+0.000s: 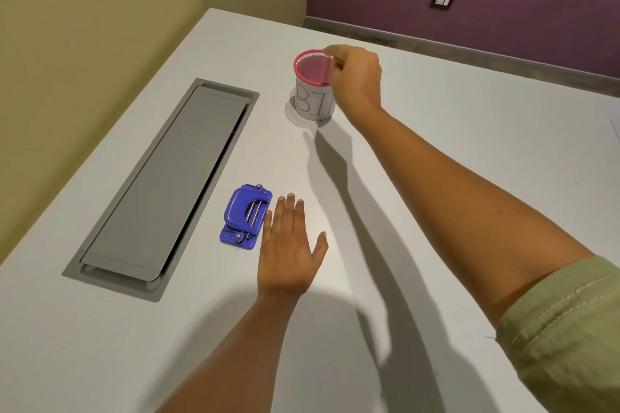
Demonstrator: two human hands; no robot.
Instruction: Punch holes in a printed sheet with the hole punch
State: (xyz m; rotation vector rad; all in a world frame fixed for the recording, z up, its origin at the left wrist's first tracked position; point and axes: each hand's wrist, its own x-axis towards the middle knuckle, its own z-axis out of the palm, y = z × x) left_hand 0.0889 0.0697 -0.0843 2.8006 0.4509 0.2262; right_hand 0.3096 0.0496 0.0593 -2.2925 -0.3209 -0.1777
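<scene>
Right grip (pixel 355 80) pinching the bin (pixel 313 104) rim could tip it (light mesh); left grip (pixel 288 245) flat, wide, beside punch (pixel 246 216)

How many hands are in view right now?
2. The left hand lies flat on the table beside the blue hole punch; the right hand is at the pink mesh bin rim.

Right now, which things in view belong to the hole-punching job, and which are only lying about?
For the job: blue hole punch; left hand, flat beside it.
Lying about: pink mesh cup, right hand at its rim; grey table hatch; wall socket.
</scene>
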